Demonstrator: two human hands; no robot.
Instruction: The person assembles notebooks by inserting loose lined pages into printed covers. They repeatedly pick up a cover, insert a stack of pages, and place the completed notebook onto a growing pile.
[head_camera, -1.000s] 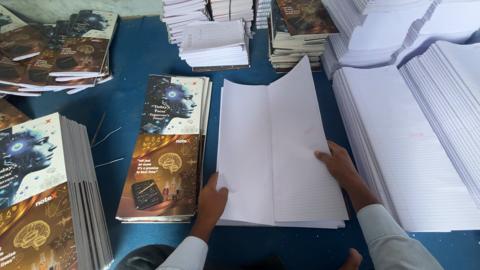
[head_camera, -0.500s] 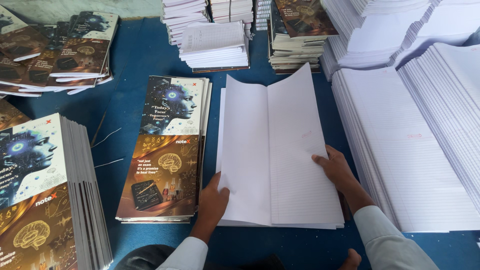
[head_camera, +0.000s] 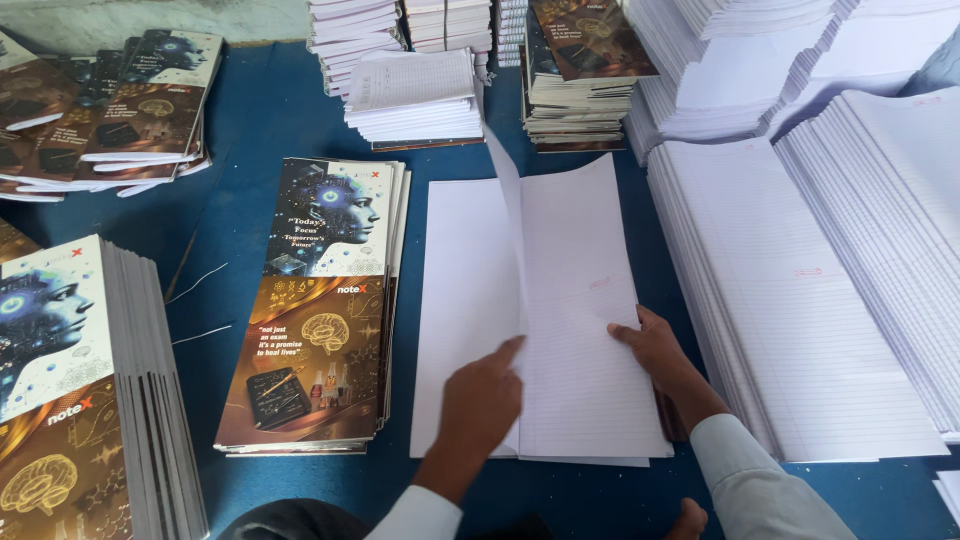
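— At the far left, what sits on the blue table top (head_camera: 260, 130)?

— A tall stack of printed notebook covers (head_camera: 70, 390) showing a blue face and a golden brain, edges toward us. Just right of it lies a lower pile of the same glossy covers (head_camera: 315, 300), flat, with two thin wires beside it.

— And the middle?

— An open sheaf of white ruled paper sheets (head_camera: 580, 330) lies flat, just beside that lower pile. One leaf stands up along the centre fold, mid-turn. The left hand (head_camera: 485, 395) is loosely curled, forefinger stretched out, its tip at that leaf's lower edge; whether it pinches the leaf I cannot tell. The right hand (head_camera: 655, 350) lies flat and spread, palm pressing the right page, gripping nothing.

— Further right?

— Long overlapping rows of ruled white sheets (head_camera: 800, 300), well stacked, touching one another.
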